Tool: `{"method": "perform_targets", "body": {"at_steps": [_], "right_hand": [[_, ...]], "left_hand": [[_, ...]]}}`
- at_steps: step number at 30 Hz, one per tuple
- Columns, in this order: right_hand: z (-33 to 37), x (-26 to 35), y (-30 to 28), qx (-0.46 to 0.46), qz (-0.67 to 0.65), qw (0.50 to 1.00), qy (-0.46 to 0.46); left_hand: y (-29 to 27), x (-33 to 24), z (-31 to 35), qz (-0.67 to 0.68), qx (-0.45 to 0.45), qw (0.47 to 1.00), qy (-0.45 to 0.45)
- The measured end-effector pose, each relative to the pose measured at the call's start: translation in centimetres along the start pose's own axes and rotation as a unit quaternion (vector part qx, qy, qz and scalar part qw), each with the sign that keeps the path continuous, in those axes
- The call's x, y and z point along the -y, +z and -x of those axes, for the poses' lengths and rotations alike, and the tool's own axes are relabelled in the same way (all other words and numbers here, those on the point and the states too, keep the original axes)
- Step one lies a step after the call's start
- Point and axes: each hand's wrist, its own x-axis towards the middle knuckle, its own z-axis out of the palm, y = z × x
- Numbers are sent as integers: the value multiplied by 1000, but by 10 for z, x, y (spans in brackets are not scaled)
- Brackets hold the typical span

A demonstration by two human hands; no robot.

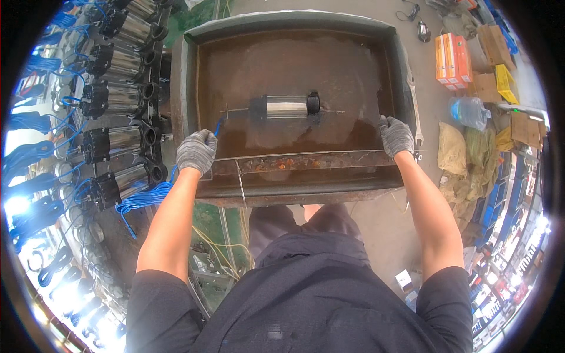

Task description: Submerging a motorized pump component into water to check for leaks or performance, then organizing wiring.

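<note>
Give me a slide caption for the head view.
Left hand and right hand, both gloved, at a tank, silver cylinder lying inside.

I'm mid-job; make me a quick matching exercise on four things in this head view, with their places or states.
Things:
1. silver cylinder
2. blue cable coil
3. right hand
4. clear plastic bottle

Places or states:
A. left of the tank
B. in a gray glove
C. to the right of the tank, apart from it
D. lying inside the tank

Pairs: 1-D; 2-A; 3-B; 4-C
</note>
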Motion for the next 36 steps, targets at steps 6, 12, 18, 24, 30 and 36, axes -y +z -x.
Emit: {"method": "perform_targets", "body": {"at_steps": [6, 12, 18, 24, 30, 36], "right_hand": [[2, 1, -2, 5, -1, 1000, -1], [3, 5, -5, 13, 3, 1000, 8], [2, 4, -3, 10, 5, 1000, 3], [-1, -2, 1, 9, 13, 1000, -5], [1, 1, -1, 7, 5, 1000, 2], [2, 2, -2, -1, 4, 1000, 0]], "left_hand": [[2, 2, -1, -4, 2, 1000, 1], [1, 2, 0, -6, -7, 1000, 9], [1, 1, 0, -4, -1, 1000, 11], [4, 5, -2, -6, -13, 1000, 17], [2, 1, 0, -7, -6, 1000, 8], [1, 1, 0, -5, -6, 1000, 11]]}}
